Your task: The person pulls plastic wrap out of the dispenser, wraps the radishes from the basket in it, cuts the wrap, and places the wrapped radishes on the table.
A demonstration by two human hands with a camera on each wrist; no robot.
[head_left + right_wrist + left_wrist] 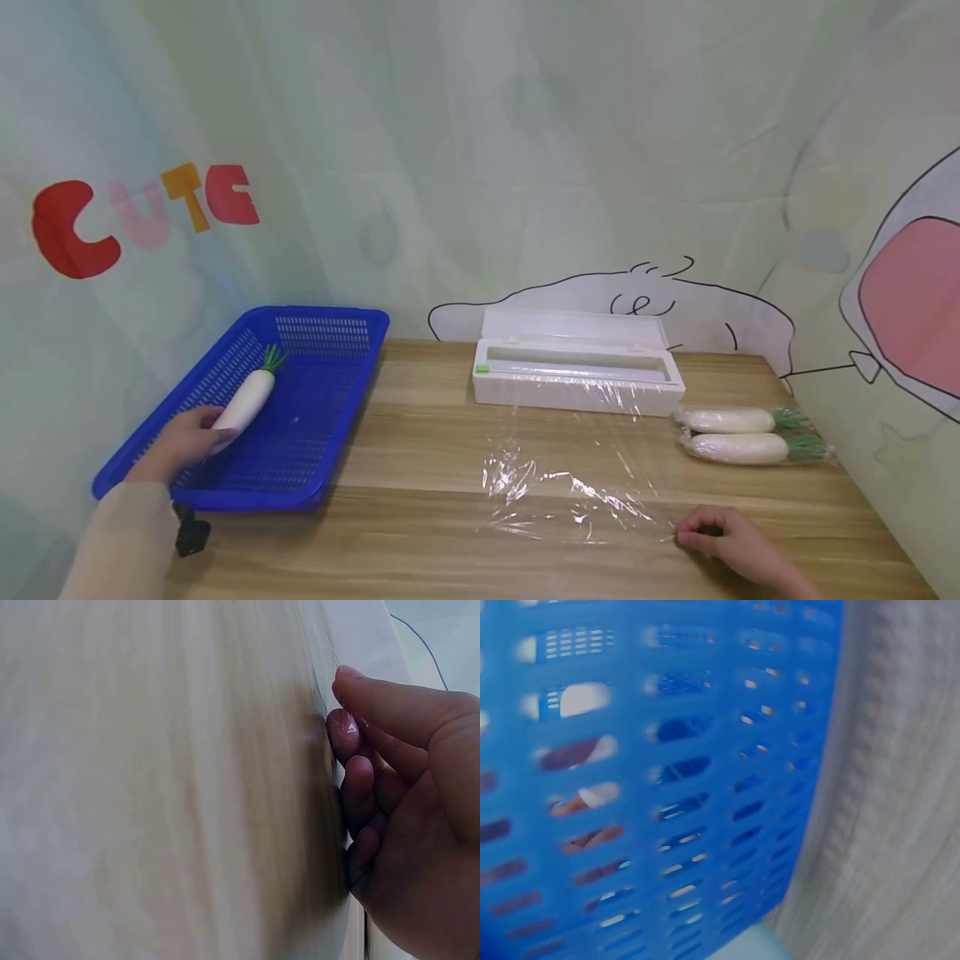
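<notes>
Inside a blue plastic basket on the left lies a white radish with green stalks, tilted along the basket's length. My left hand reaches over the rim and grips the radish's lower end. The slotted basket wall fills most of the left wrist view, so the hand shows only in bits through the slots. On the right, my right hand pinches the near right corner of a clear sheet of cling film between thumb and forefinger. In the right wrist view, the other fingers of this hand are curled.
A white cling film box stands at the back with its lid up, the film drawn from it across the wooden table. Two film-wrapped radishes, a back one and a front one, lie at the right. Curtains hang behind.
</notes>
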